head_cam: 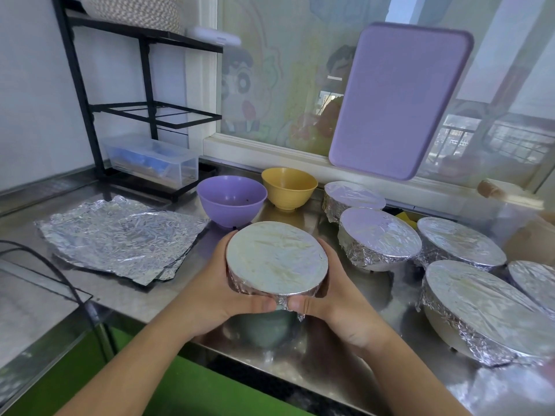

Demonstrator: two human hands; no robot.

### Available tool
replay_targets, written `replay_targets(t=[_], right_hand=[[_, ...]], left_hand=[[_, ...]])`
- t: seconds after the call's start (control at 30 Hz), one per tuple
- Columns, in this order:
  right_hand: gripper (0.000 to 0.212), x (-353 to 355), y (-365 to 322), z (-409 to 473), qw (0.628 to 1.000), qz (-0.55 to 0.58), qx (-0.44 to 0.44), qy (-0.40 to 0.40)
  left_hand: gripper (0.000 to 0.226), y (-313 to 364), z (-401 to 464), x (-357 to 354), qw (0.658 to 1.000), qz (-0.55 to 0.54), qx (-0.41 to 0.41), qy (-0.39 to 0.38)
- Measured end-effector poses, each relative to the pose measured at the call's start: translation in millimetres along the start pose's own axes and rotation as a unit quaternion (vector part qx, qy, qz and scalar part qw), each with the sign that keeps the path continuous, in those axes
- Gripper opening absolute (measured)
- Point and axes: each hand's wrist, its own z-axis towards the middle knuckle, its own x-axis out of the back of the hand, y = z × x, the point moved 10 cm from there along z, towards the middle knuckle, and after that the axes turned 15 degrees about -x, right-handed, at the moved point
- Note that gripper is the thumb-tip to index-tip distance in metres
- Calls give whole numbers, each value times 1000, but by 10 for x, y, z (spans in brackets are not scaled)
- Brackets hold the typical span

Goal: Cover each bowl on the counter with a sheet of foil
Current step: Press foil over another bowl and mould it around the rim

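Here the left hand (210, 292) and the right hand (336, 295) share one grip: both curl round the rim of a small round foil-capped bowl (276, 259), fingers wrapped about the far sides and the two thumbs nearly meeting at the near edge, where they pinch a loose tail of foil against the wall. The bowl is lifted above the stainless-steel counter (345, 349), its greyish underside mirrored in the metal below. Holding it from both sides like this lets the palms press the crimped skirt tight all round, so the step in hand looks like the final moulding of this cover.

Just left of the hands a stack of crinkled flat foil sheets (120, 235) lies on the counter, within easy reach for the next bowl. Directly behind the held bowl stand an open purple plastic bowl (231, 199) and, beside it, an open yellow plastic bowl (288, 187); both are bare and appear to be the only ones left to do. To the right, five foil-wrapped bowls (378, 235) sit grouped together, apparently set aside as finished, which keeps done and undone work apart. A lilac rectangular cutting board (399, 100) leans against the window behind.
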Motion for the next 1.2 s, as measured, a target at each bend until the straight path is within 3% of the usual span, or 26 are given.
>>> replay_targets(t=[0.1,0.27,0.33,0.4,0.43,0.53,0.63,1.2], right_hand=[[107,51,3,41,1000,-20,-4,-5],[94,171,98,51,999,11,-29,-27],[108,196,134,25,999,31,-36,-26],[137,166,158,7,997,50,-53,-28],[141,149,149,-3,997,53,-56,-26],[110,96,44,-15,1000,10,-22,-5],[99,123,-4,-16,1000,4,-4,27],[114,159,114,-4,998,7,-23,55]], left_hand=[[109,1,-9,-33,1000,-8,-11,4],[144,-291,-86,9,996,-61,65,-32],[151,-317,-77,26,996,-43,73,-32],[155,-303,-62,-19,996,-55,65,-27],[154,-281,-55,-53,996,-64,58,-27],[136,-210,-19,-132,998,-61,25,-22],[121,-159,-12,-147,998,-68,18,-4],[117,-326,-67,-197,996,-75,48,-13]])
